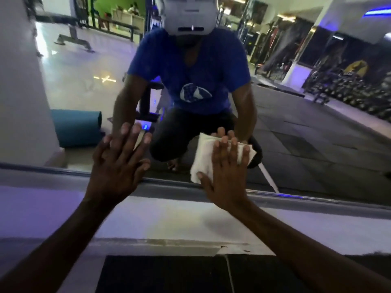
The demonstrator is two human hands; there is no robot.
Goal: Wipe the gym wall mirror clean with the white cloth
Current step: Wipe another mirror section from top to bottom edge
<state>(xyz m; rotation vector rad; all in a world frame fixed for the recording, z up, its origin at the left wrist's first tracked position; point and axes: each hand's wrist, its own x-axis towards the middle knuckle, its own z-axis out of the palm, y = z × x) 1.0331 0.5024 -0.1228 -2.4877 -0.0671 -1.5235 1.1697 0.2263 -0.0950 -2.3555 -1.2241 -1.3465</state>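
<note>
The wall mirror [306,134] fills the upper part of the view and reflects a crouching person in a blue shirt. My right hand [226,172] lies flat with straight fingers on the folded white cloth [203,159], pressing it against the glass just above the mirror's lower frame [317,198]. My left hand [118,163] is spread flat on the glass to the left, fingers straight, holding nothing. Most of the cloth's right half is hidden under my right hand.
Below the mirror runs a white wall ledge [169,220], then a dark floor mat [169,275]. The reflection shows a rolled teal mat [76,127], a bench and racks of dumbbells [349,89] behind me.
</note>
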